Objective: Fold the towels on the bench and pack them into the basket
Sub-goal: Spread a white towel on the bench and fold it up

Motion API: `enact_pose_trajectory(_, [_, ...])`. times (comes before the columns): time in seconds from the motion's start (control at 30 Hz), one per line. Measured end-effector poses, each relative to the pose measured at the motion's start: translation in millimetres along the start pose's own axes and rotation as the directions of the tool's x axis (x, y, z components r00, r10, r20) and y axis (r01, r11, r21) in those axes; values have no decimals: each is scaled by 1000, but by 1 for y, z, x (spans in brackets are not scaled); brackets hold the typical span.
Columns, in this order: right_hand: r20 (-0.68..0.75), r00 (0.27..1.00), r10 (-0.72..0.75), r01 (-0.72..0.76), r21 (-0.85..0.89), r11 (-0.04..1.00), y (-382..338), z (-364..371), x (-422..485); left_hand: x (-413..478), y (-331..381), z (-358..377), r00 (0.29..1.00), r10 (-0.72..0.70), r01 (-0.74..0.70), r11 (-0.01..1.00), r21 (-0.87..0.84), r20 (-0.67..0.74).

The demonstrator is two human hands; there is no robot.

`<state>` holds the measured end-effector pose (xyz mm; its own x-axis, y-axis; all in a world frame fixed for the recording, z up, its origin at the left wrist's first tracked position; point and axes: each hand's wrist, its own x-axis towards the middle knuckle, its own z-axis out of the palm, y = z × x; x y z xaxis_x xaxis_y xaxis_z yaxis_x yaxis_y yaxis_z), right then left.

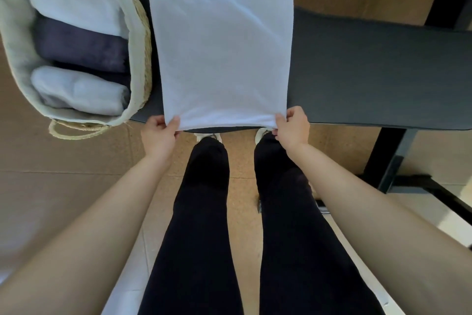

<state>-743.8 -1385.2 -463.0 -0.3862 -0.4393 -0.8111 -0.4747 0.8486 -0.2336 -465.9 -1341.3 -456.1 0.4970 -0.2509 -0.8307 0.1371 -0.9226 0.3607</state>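
**A:** Entry one, stock already packed?

**B:** One basket [141,33], woven and cloth-lined, at the left end of the worktop [370,72]. It contains three folded towels lying side by side within the rim. The far pale towel [74,0] is at the back, the dark towel [81,46] in the middle and the near pale towel [79,90] closest to the person. Status: done.

**B:** Entry two is one white towel [222,54], spread flat and smooth across the worktop, just beside the basket. Its near edge reaches the worktop's front edge. I cannot tell whether it is a single layer or already doubled.

**A:** And the hands?

**B:** Both are occupied. The left hand [159,136] pinches the near left corner of the white towel, thumb on top and fingers curled beneath. The right hand [293,127] pinches the near right corner in the same way. Neither holds anything else.

**A:** Balance outstanding?

**B:** By my reckoning, three items are complete and one is in progress at an early fold. The white towel is far larger than the packed bundles. It needs folding down to their size, then carrying left and setting into the basket. No other loose towel shows, though the worktop's right end runs out of view. The three bundles nearly fill the visible part of the basket, so the fourth will likely be a snug fit.
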Motion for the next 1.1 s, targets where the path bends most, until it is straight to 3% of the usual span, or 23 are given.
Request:
enact_pose_trajectory(0.2, [142, 985, -95, 74, 145, 987, 17, -32, -23, -39, -11, -23, 996, 80, -79, 996, -29, 47])
enact_pose_trajectory(0.37, [163, 978, -131, 50, 429, 902, -9, -53, -32, -44, 18, -40, 979, 152, -144, 987, -66, 133])
enact_pose_trajectory(0.57, [270, 960, -75, -120, 638, 760, -65, -75, -11, -31, 83, -21, 978, 75, -9, 948, -320, 195])
enact_pose_trajectory(0.73, [317, 946, -69, -198, 731, 653, -110, -76, 11, -11, 128, 6, 991, -26, 89, 857, -508, 129])
enact_pose_trajectory(0.87, [316, 945, -87, -179, 720, 670, -139, -71, 24, -4, 155, 29, 993, -63, 109, 796, -596, 98])
enact_pose_trajectory(1.03, [310, 946, -99, -136, 652, 746, -163, -64, 44, 5, 176, 51, 994, -92, 112, 834, -540, 64])
enact_pose_trajectory(1.1, [305, 944, -128, -87, 601, 794, -166, -62, 52, 14, 177, 56, 999, -39, 52, 875, -482, 37])
